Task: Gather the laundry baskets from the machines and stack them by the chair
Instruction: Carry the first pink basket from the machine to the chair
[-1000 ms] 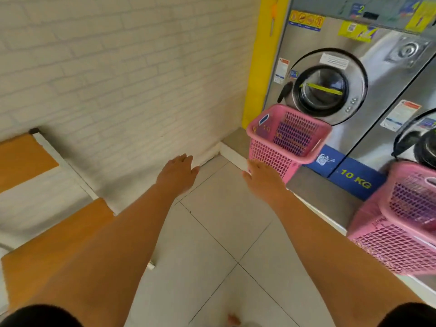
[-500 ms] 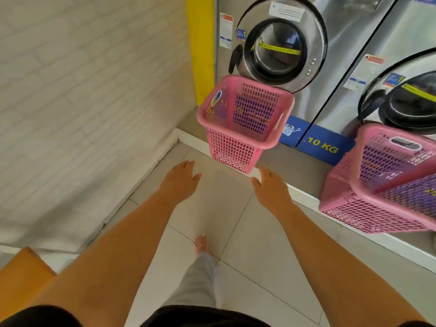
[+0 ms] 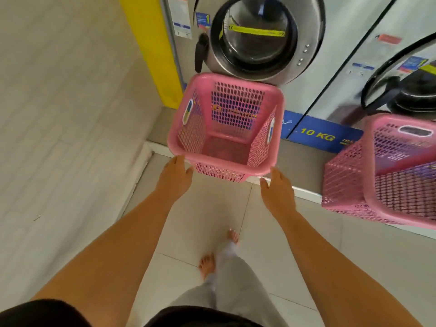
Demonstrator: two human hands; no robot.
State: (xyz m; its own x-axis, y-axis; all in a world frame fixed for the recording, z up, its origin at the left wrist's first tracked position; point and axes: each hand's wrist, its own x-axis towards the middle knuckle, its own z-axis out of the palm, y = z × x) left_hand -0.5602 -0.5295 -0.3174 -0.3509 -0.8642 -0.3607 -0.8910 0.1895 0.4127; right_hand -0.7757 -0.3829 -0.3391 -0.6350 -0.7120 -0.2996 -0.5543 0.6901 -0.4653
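Observation:
An empty pink mesh laundry basket [image 3: 226,123] stands on the grey ledge under the left washing machine [image 3: 257,38]. My left hand [image 3: 175,174] reaches the near left corner of its rim, fingers spread and just touching it. My right hand [image 3: 278,187] is at the near right corner, open, fingertips against the rim. Neither hand grips the basket. A second pink basket [image 3: 387,171] leans tilted on the ledge at the right, below the second machine [image 3: 405,86]. The chair is out of view.
A pale brick wall [image 3: 59,114] runs along the left, with a yellow strip [image 3: 153,50] beside the machine. The raised ledge has a white edge [image 3: 304,192] above the tiled floor [image 3: 212,215]. My bare feet [image 3: 207,265] stand on the tiles behind the basket.
I have stepped closer to the left machine. Both hands moved forward and now touch the near corners of the basket's rim. The chair has left the view.

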